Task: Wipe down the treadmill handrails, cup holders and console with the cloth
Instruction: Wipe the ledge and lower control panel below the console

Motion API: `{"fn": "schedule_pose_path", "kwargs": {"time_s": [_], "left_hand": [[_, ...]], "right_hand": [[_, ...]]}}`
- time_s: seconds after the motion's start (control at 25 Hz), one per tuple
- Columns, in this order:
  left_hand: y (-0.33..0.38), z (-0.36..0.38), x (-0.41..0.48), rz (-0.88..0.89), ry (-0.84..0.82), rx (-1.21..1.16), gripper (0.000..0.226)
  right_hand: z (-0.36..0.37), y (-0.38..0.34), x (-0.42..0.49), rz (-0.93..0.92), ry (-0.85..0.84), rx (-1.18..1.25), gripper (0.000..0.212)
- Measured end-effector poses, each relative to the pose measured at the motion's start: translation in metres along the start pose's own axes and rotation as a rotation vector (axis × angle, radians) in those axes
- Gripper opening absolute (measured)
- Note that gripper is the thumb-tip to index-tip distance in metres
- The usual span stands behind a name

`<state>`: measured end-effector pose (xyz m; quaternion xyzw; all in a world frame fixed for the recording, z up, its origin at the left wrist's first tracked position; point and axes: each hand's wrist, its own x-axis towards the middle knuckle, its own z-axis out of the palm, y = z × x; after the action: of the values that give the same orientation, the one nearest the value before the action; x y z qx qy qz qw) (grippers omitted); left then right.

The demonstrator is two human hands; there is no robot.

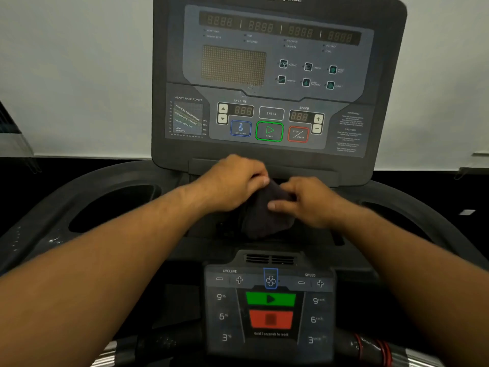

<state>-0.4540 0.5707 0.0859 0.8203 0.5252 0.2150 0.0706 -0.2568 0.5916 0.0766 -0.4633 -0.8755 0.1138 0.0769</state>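
Both hands meet over the dark cloth (266, 215), which sits bunched on the tray ledge just below the upright console (267, 75) and between the two cup holders (116, 205). The left hand (230, 184) pinches the cloth's top edge between thumb and fingertips; the right hand (304, 202) grips its right side, thumb laid across the fabric. It looks like the cloth is being gathered or refolded — not yet wiping.

The risks from here are mostly about buttons. The START key (269, 131) sits low on the console, just above the hands, and a firm pass of the cloth over it could wake the belt. The lower control pad (270, 305) lies under the forearms — a leaning wrist might press its green key. A loosely bunched cloth could also slip off the ledge.
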Motion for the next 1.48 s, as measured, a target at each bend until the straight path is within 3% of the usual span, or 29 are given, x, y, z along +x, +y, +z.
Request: {"fn": "schedule_pose_path", "kwargs": {"time_s": [0.12, 0.24, 0.32, 0.48, 0.56, 0.64, 0.72, 0.8, 0.88, 1.0, 1.12, 1.2, 1.32, 1.48], "left_hand": [[0.014, -0.036, 0.016, 0.088, 0.141, -0.002, 0.019], [0.025, -0.06, 0.013, 0.122, 0.208, -0.187, 0.015], [0.032, -0.057, -0.003, 0.147, 0.098, -0.279, 0.012], [0.042, -0.009, -0.049, 0.206, -0.253, -0.215, 0.012], [0.05, 0.01, -0.065, 0.181, -0.329, -0.155, 0.015], [0.063, 0.017, -0.072, 0.162, -0.366, -0.134, 0.016], [0.079, 0.02, -0.079, 0.15, -0.393, -0.105, 0.016], [0.098, 0.031, -0.092, 0.139, -0.404, -0.078, 0.017], [0.116, 0.042, -0.111, 0.099, -0.459, -0.083, 0.017], [0.122, 0.036, -0.128, -0.038, -0.461, -0.084, 0.014], [0.104, 0.012, -0.135, -0.242, -0.098, 0.03, 0.012], [0.088, 0.004, -0.139, -0.365, 0.035, 0.088, 0.023], [0.07, 0.004, -0.143, -0.487, -0.028, 0.125, 0.054], [0.063, 0.007, -0.151, -0.527, -0.335, 0.114, 0.088]], "right_hand": [[-0.037, -0.009, -0.001, 0.016, 0.224, 0.077, 0.027], [-0.07, -0.02, -0.024, 0.018, 0.4, 0.097, 0.023], [-0.071, -0.022, -0.05, 0.015, 0.33, 0.071, 0.016], [-0.022, -0.012, -0.102, 0.011, -0.124, 0.163, 0.015], [-0.005, -0.007, -0.115, 0.047, -0.366, 0.24, 0.024], [-0.003, -0.002, -0.119, 0.101, -0.487, 0.461, 0.031], [0.0, 0.003, -0.119, 0.138, -0.366, 0.793, 0.028], [0.014, 0.005, -0.114, 0.254, -0.091, 0.919, 0.024], [0.038, -0.001, -0.113, 0.23, 0.033, 0.637, 0.034], [0.067, -0.01, -0.119, 0.072, 0.019, 0.178, 0.066], [0.078, -0.011, -0.128, 0.011, 0.084, -0.047, 0.093], [0.083, -0.017, -0.134, 0.031, 0.095, -0.133, 0.099], [0.093, -0.026, -0.155, 0.01, 0.084, -0.233, 0.104], [0.115, -0.032, -0.179, -0.059, 0.054, -0.302, 0.111]]}}
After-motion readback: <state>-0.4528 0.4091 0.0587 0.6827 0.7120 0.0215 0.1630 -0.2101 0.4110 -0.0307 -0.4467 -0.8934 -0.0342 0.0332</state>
